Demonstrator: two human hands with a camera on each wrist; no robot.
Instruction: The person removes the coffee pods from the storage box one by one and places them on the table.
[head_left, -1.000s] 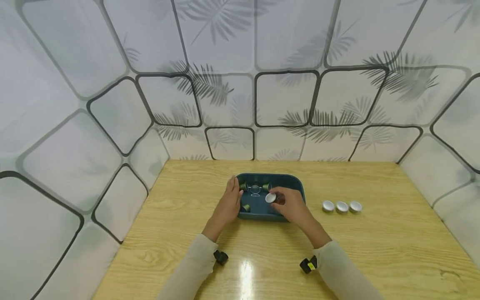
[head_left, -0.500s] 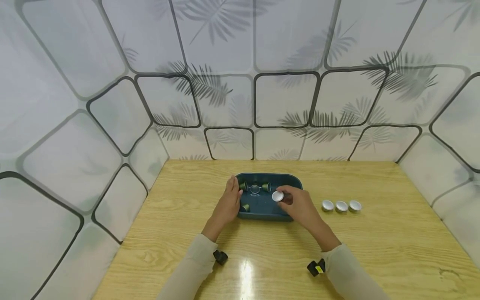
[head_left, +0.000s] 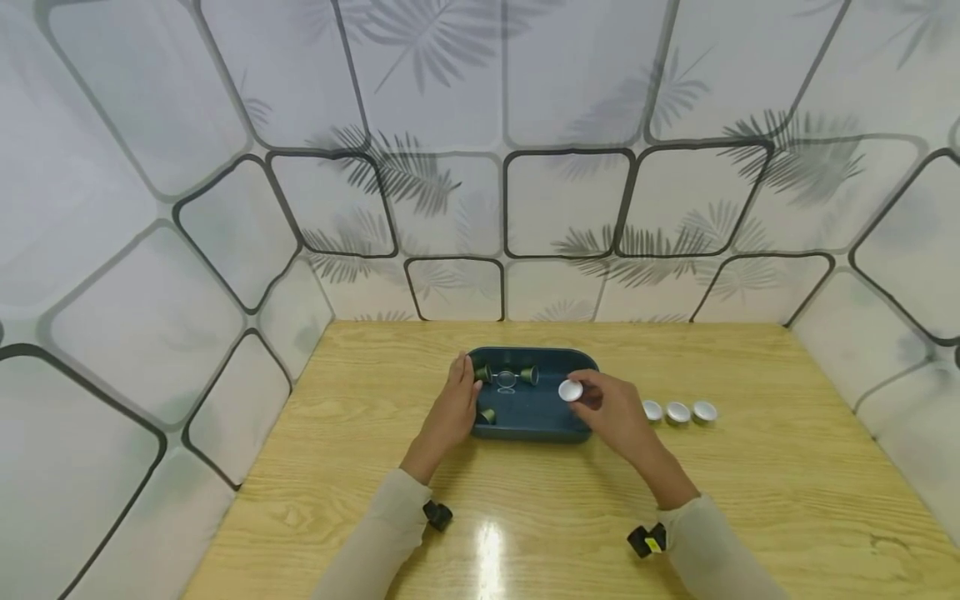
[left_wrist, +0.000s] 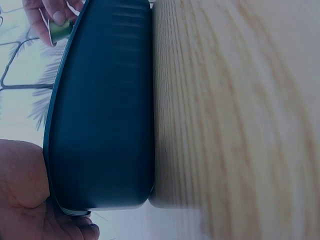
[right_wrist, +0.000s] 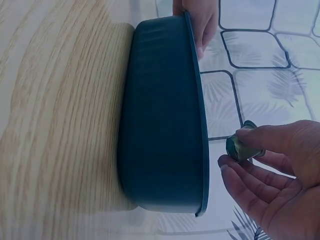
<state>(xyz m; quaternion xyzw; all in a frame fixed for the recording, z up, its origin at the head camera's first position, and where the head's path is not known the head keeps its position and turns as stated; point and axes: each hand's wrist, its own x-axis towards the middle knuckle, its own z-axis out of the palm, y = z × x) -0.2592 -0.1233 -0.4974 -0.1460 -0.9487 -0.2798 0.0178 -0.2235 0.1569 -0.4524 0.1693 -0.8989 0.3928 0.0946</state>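
My right hand [head_left: 618,417] pinches a green coffee capsule [right_wrist: 242,145] between thumb and fingers, above the right part of a dark blue plastic bin [head_left: 540,435]. Its pale round lid [head_left: 571,391] faces my head camera. At the bin's left end my left hand [head_left: 448,412] grips the wall, with fingers outside and thumb over the rim. Inside the bin lie a green capsule [head_left: 529,375] near the back, another capsule [head_left: 483,374] by the left fingers, and a third capsule [head_left: 487,416] at the front left corner. The left wrist view shows the bin's side wall [left_wrist: 105,110].
On the wooden table [head_left: 750,483], three capsules stand lid up in a row right of the bin: a left capsule [head_left: 652,410], partly behind my right hand, a middle capsule [head_left: 678,412] and a right capsule [head_left: 704,412]. A patterned curtain [head_left: 570,200] encloses the table's back and sides.
My right hand has moved to the right with the pinched capsule, from the bin's middle to its right part. My left hand stays at the left end. The loose capsules have not moved.
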